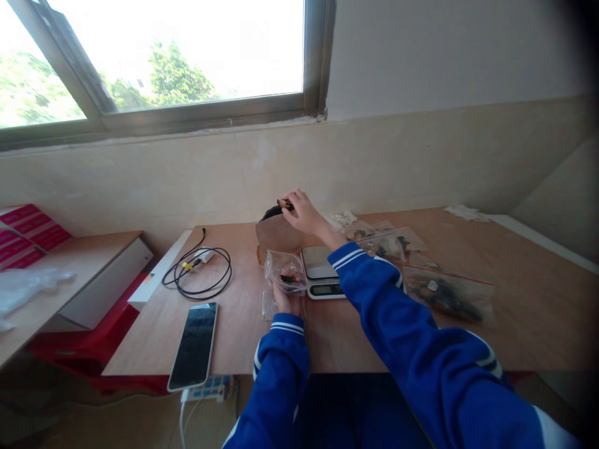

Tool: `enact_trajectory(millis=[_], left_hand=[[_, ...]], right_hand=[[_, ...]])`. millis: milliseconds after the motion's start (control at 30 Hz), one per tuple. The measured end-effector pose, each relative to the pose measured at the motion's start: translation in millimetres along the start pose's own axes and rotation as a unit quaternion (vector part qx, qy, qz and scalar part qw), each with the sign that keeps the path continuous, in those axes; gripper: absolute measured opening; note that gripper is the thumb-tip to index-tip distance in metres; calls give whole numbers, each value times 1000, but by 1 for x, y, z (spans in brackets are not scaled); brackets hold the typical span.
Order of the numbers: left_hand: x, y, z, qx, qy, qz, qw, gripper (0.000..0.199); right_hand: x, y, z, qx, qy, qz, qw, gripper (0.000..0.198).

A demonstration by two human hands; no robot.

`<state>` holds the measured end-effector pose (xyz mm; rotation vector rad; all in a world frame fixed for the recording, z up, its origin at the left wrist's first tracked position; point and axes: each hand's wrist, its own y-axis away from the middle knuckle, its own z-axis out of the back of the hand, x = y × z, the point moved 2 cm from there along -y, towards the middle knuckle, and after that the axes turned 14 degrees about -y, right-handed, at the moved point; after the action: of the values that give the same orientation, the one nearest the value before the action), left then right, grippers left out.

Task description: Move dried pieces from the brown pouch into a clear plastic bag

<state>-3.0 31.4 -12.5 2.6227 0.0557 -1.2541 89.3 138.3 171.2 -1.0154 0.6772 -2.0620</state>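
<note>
Head view — right hand fingers pinch small piece over brown pouch; left hand grips clear bag beside scale.

Small clear zip bag, crumpled, held upright near desk centre, just left of scale. Brown paper bag stands open twd back edge; small brown piece pinched above its mouth.

Crowded middle, open front-right

Bare table lies right of the bags; the scale, brown bag, cable and phone crowd the centre and left.
</note>
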Motion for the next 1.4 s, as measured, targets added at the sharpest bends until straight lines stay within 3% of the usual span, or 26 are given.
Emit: enact_trajectory(millis=[200, 433, 667, 833, 1067, 1400], left_hand=[[-4, 3, -3, 9, 19, -6, 1000, 34], [-4, 3, -2, 11, 19, -7, 1000, 34], [-4, 3, -2, 11, 20, -8, 1000, 34], [-6, 4, -5, 16, 27, 4, 999, 32], [-7, 5, -6, 28, 62, 1, 998, 29], [-5, 3, -3, 25, 56, 1, 998, 34]], right_hand=[[-1, 6, -1, -27, -35, 9, 999, 20], [-5, 11, -3, -116, -93, -13, 989, 16], [0, 10, -7, -64, -15, -16, 998, 12], [4, 14, -6, -97, -42, 6, 994, 24], [2, 16, -6, -95, -47, 37, 994, 11], [1, 23, 0, -46, -47, 38, 997, 29]])
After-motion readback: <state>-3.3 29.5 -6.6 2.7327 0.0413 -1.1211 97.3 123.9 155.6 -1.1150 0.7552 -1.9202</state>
